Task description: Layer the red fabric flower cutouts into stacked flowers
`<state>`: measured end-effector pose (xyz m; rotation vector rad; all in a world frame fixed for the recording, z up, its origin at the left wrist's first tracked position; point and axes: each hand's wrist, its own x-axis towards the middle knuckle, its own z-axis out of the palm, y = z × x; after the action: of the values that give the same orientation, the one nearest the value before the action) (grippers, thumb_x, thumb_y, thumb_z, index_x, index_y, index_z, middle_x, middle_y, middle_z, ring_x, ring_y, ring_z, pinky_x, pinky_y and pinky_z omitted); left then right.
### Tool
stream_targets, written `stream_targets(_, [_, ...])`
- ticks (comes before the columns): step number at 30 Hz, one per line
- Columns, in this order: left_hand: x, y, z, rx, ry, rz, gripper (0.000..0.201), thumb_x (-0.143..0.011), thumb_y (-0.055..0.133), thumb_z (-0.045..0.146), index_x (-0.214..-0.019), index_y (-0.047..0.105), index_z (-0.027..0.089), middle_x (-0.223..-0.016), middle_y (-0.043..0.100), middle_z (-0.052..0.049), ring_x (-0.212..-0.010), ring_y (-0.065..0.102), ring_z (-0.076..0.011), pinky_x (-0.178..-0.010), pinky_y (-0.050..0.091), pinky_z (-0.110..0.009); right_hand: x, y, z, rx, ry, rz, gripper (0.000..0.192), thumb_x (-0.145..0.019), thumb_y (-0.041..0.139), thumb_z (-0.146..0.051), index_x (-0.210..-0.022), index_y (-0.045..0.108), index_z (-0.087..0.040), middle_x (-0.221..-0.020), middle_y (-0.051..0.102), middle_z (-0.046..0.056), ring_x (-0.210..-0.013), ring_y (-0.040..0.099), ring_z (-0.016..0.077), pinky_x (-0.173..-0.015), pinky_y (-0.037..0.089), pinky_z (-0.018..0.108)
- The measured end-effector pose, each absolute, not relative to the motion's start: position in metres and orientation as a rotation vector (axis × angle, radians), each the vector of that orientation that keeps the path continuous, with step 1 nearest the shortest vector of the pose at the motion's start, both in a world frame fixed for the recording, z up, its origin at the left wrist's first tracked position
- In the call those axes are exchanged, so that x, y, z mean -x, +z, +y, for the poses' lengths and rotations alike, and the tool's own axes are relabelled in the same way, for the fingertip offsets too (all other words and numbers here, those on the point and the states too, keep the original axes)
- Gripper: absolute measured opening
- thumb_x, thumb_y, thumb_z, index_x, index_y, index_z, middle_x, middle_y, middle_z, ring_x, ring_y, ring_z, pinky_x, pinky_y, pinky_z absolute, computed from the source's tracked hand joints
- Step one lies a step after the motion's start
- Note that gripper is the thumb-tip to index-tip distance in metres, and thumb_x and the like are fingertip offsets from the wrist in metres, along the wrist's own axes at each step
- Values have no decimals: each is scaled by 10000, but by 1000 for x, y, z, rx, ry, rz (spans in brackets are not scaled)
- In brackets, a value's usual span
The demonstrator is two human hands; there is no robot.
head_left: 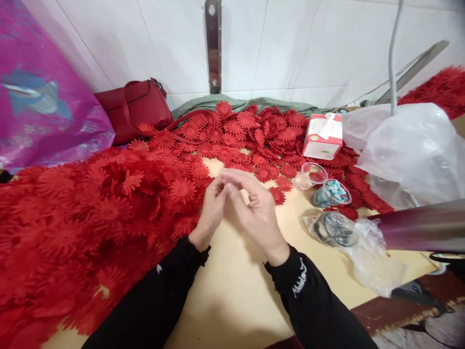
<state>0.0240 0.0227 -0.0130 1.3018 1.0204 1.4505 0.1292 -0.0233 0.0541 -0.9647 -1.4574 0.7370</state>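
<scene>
My left hand (211,209) and my right hand (257,208) meet at the fingertips above the pale tabletop (232,291). The left fingers are pinched together, partly covered by the right hand. On the right hand the fingers curve forward over the left ones, with the thumb pressed in against them. Whatever sits between the fingertips, if anything, is hidden. To the left lies a big heap of red fabric flower pieces (112,208). More red flower pieces (261,131) are piled just beyond the hands.
A red handbag (141,109) and a purple plastic bag (51,97) stand at the back left. On the right are a tissue box (323,138), a clear cup with blue-and-white bits (330,194), a dark round container (336,229), clear plastic bags (417,145) and a shiny purple cylinder (425,225).
</scene>
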Motion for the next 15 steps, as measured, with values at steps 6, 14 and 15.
stream_targets(6, [-29,-3,24,-1240,1323,921,245,-889,717,429,-848,657,196,-872,699,-19,-816,639,-150,-852,544,-291,-163,15,6,1186,819,-1098,375,-866,780,-398,-1187,671,-238,-1193,740,86,-1033,703,202,-919,595,382])
stream_targets(14, [-31,0,21,-1278,1295,932,307,-877,727,499,-870,658,201,-877,706,-24,-820,622,-164,-819,530,-288,-167,2,11,1020,1109,-940,413,-752,865,-376,-1055,621,-237,-878,719,-22,-790,683,131,-804,583,293])
stream_targets(15, [-31,0,21,-1290,1285,925,308,-863,750,493,-849,656,201,-853,697,-18,-807,609,-160,-800,522,-281,-166,3,10,1023,1098,-950,417,-751,866,-376,-1052,612,-239,-856,703,-31,-770,674,128,-789,580,288])
